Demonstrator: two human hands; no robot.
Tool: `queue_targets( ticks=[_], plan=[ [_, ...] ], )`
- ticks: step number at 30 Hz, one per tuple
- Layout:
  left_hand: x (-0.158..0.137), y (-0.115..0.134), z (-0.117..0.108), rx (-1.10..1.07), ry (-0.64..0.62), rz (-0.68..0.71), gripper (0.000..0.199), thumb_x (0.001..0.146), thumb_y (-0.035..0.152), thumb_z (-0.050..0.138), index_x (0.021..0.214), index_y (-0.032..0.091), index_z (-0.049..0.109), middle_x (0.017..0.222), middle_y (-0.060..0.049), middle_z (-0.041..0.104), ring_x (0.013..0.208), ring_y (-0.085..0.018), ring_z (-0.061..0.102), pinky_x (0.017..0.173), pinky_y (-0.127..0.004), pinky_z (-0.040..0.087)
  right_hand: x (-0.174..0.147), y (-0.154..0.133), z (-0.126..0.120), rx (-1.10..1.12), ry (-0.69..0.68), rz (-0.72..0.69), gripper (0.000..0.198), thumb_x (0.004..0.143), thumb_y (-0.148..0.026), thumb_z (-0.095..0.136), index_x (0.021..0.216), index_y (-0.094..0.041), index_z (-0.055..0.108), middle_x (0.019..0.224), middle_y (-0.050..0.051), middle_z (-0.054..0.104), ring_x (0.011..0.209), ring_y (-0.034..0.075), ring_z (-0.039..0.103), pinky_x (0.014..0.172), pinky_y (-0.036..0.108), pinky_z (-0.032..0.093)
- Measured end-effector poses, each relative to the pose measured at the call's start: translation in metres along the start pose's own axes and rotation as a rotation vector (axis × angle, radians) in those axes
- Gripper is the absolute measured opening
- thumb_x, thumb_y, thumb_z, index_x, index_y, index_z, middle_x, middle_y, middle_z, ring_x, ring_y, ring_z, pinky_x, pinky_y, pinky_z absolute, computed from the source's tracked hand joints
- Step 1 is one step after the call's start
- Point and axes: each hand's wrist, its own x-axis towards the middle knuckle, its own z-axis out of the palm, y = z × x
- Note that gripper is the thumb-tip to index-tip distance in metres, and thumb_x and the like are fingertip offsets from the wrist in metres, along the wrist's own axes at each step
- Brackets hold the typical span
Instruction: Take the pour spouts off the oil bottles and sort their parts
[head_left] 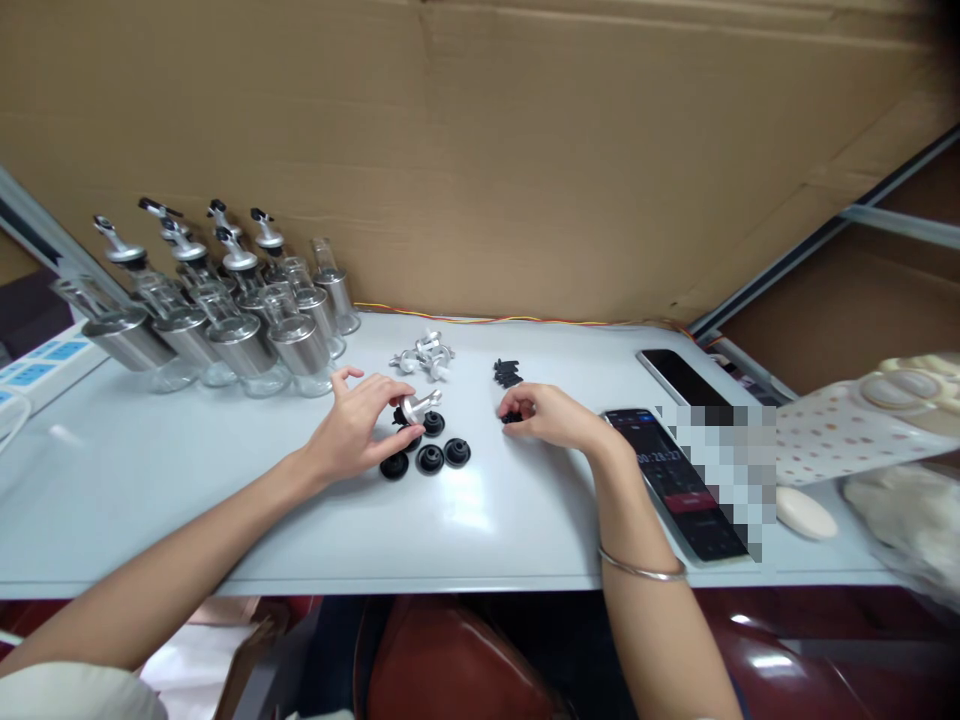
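Note:
In my left hand (365, 420) a silver pourer spout (420, 404) is pinched between thumb and fingers, its tip pointing right. Below and beside it lie several round black rubber stoppers (430, 459) on the table. My right hand (546, 414) has its fingertips closed on a small black cap (512, 417) at the table surface, partly hidden by the fingers. Just beyond that hand is a little pile of black caps (507, 371). More silver pourer spouts (427, 356) lie heaped farther back, between the two hands.
Several steel-clad glass bottles (241, 340), some with pourers fitted, stand at the back left near a power strip (45, 360). To the right lie a phone with a running timer (667, 480), another phone (682, 380) and a white oval object (806, 512). Cardboard (510, 160) walls the back.

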Motion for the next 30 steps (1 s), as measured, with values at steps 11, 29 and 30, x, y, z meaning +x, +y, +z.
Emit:
queue_targets(
  ticks=[11, 29, 30],
  plan=[
    [0.001, 0.002, 0.000, -0.004, 0.001, 0.041, 0.026, 0.087, 0.035, 0.055, 0.104, 0.016, 0.051, 0.084, -0.002, 0.065, 0.076, -0.017, 0.061, 0.090, -0.040, 0.023, -0.002, -0.009, -0.004, -0.003, 0.147, -0.007, 0.022, 0.066, -0.030, 0.069, 0.083, -0.017, 0.064, 0.082, 0.002, 0.055, 0.067, 0.014, 0.048, 0.066, 0.028, 0.041],
    [0.000, -0.003, 0.007, -0.024, 0.191, 0.173, 0.035, 0.087, 0.020, 0.055, 0.122, 0.022, 0.049, 0.095, -0.006, 0.053, 0.087, -0.017, 0.054, 0.074, -0.029, 0.048, 0.013, -0.076, 0.054, 0.102, 0.337, -0.621, 0.022, 0.076, -0.036, 0.069, 0.084, -0.017, 0.062, 0.070, 0.001, 0.061, 0.059, 0.011, 0.051, 0.058, 0.025, 0.041],
    [0.000, -0.003, 0.007, -0.040, 0.190, 0.174, 0.039, 0.087, 0.019, 0.055, 0.125, 0.022, 0.047, 0.096, -0.007, 0.053, 0.088, -0.017, 0.054, 0.075, -0.029, 0.049, 0.015, -0.077, 0.055, 0.085, 0.319, -0.604, 0.022, 0.075, -0.036, 0.069, 0.083, -0.017, 0.062, 0.069, 0.000, 0.060, 0.058, 0.011, 0.051, 0.058, 0.025, 0.041]
  ],
)
